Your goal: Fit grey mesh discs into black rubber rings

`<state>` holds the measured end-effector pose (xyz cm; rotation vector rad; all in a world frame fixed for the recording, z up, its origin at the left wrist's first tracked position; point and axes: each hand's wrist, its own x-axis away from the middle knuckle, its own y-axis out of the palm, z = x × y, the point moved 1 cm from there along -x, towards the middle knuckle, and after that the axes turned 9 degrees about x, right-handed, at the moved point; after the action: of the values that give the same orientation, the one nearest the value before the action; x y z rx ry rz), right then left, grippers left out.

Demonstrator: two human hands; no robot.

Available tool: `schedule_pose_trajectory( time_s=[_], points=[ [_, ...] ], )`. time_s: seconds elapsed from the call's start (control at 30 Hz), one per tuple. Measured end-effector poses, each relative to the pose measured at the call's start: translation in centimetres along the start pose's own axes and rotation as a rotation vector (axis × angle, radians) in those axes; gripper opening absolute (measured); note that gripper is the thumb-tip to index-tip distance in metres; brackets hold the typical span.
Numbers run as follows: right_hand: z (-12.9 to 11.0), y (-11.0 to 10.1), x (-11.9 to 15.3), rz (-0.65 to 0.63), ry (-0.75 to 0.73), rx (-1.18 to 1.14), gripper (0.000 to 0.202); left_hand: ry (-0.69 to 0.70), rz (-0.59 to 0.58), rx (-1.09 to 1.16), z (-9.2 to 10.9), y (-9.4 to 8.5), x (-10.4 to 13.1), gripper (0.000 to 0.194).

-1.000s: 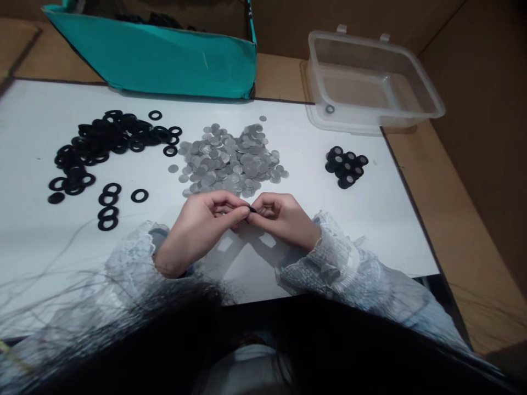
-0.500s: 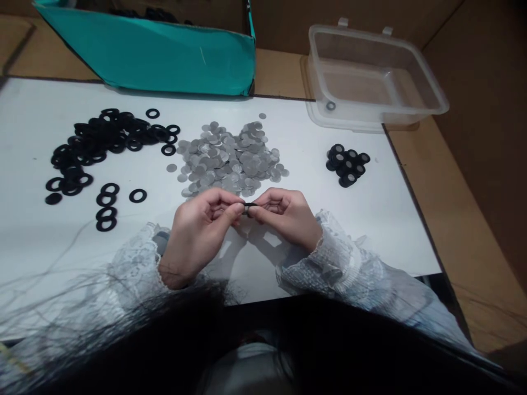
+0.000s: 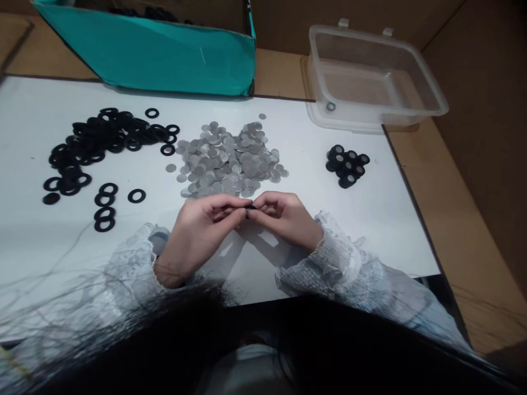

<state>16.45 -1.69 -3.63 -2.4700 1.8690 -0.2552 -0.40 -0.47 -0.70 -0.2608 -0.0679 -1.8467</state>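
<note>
My left hand (image 3: 206, 233) and my right hand (image 3: 284, 219) meet at the middle of the white board, both closed in a pinch on one small black ring (image 3: 250, 208). Fingertips cover most of that ring, so its centre is hidden. Just beyond my fingers spreads a heap of thin silver discs (image 3: 230, 159). Off to the left lies a pile of flat black rings (image 3: 94, 140), with several overlapping rings (image 3: 106, 207) in a short row nearer me. To the right is a cluster of black rings with grey centres (image 3: 348, 164).
A teal box (image 3: 164, 60) with dark pieces inside stands at the back left. At the back right, a clear plastic container (image 3: 379, 104) sits on its lid, a small ring (image 3: 330, 106) showing at its near left corner. Brown cardboard (image 3: 481, 219) borders the board's right side.
My left fingers have shifted slightly over the black ring, covering more of it. The ring's visible edge is now smaller; my right hand has hardly moved.
</note>
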Motion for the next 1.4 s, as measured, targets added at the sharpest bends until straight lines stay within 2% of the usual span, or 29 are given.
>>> schedule_pose_trajectory(
  time_s=[0.27,0.6,0.8,1.03,1.2,1.4],
  points=[
    [0.0,0.3,0.0,0.063,-0.034,0.073,0.022,-0.08,-0.024,0.035,0.1,0.1,-0.4,0.016],
    [-0.7,0.9,0.2,0.214,0.038,-0.081,0.03,0.094,0.091,-0.107,0.0,0.3,0.3,0.013],
    [-0.5,1.5,0.0,0.28,0.044,-0.164,0.026,0.207,0.099,-0.068,-0.2,0.6,0.4,0.013],
    [0.3,0.6,-0.2,0.083,0.064,-0.085,0.032,0.122,0.04,-0.048,-0.3,0.4,0.1,0.011],
    [0.0,0.4,0.1,0.135,0.007,-0.019,0.027,0.049,0.042,-0.008,-0.4,0.3,-0.1,0.02],
    [-1.0,0.9,0.5,0.193,0.011,-0.04,0.027,0.008,0.072,-0.024,0.4,0.5,0.1,0.015]
  ],
)
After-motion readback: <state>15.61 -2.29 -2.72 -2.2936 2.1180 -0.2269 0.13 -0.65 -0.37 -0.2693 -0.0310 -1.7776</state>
